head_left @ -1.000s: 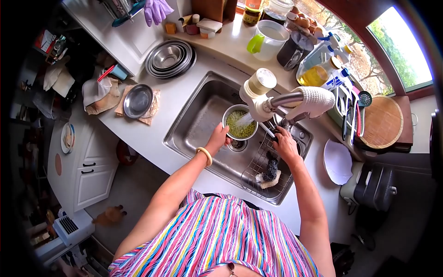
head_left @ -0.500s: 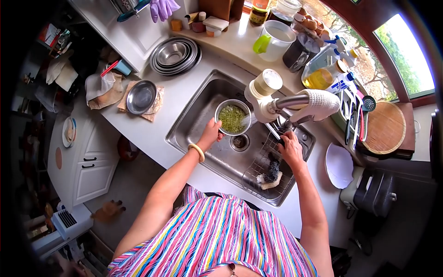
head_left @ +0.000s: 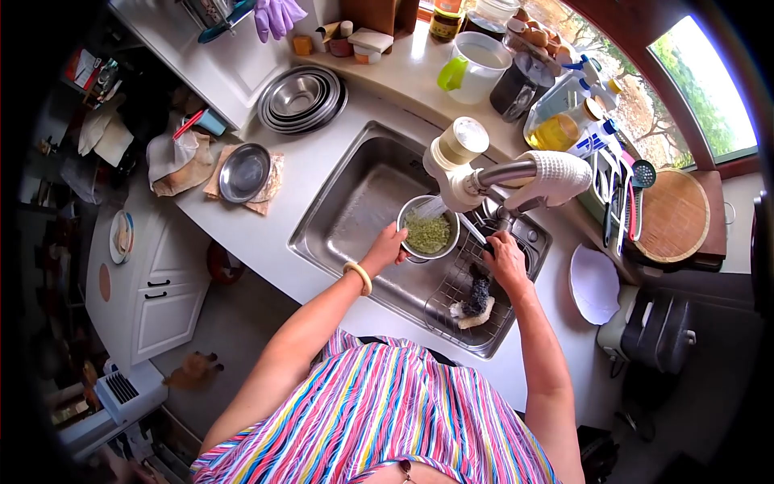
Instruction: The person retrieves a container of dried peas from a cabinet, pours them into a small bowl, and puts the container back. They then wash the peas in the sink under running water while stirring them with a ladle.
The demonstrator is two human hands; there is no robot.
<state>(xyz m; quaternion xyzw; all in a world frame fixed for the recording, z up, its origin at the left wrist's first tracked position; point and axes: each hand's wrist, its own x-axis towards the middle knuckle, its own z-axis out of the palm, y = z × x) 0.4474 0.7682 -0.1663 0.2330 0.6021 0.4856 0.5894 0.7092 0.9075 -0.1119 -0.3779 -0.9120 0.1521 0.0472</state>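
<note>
My left hand [head_left: 387,249] grips the near-left rim of a round metal bowl [head_left: 456,234]. Wet, pale-green chopped bits or grains [head_left: 427,234] lie in it, too small to name. Water [head_left: 432,207] runs from the tap filter [head_left: 461,153] into the bowl, which is held over the sink [head_left: 326,214]. On the sink's right side, my right hand [head_left: 508,260] is closed on the black end of a slim, pale, shiny utensil [head_left: 474,228]; its far end lies close to the bowl's rim and its kind is unclear. A wire rack [head_left: 442,305] sits below my right hand, with a dark scrubber [head_left: 479,292] on it.
Nested metal bowls [head_left: 332,113] and a metal dish [head_left: 244,173] on a cloth stand left of the sink. A white pitcher [head_left: 482,68] and bottles line the sill. At right are a lilac bowl [head_left: 594,284], utensils and a round wooden board [head_left: 676,216].
My left hand and the bowl have moved right and toward me, so the stream now lands inside the bowl's far part. My right hand stays almost in place.
</note>
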